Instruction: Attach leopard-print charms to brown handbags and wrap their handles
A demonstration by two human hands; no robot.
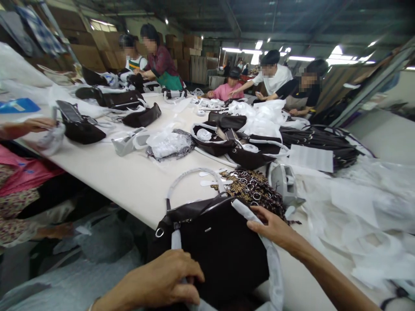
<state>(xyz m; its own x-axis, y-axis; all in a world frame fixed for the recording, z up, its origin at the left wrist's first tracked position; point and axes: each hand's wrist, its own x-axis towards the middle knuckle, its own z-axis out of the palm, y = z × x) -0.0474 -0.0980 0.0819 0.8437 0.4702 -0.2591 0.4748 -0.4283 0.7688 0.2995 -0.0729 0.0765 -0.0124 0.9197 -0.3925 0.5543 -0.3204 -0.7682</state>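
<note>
A dark brown handbag with a small metal plate lies tilted at the table's near edge, in front of me. Its front handle is wrapped in white paper. My left hand is closed around the left part of that handle, low on the bag. At the upper right, my right hand pinches the handle between thumb and fingers, close to the bag's top edge. The rear handle, wrapped too, arches up behind the bag. A metal ring hangs at the left corner.
Just behind the bag is a pile of patterned straps with metal rings. More dark bags and plastic wrapping lie beyond on the white table. Loose white sheets cover the right side. Several co-workers stand or sit around the table.
</note>
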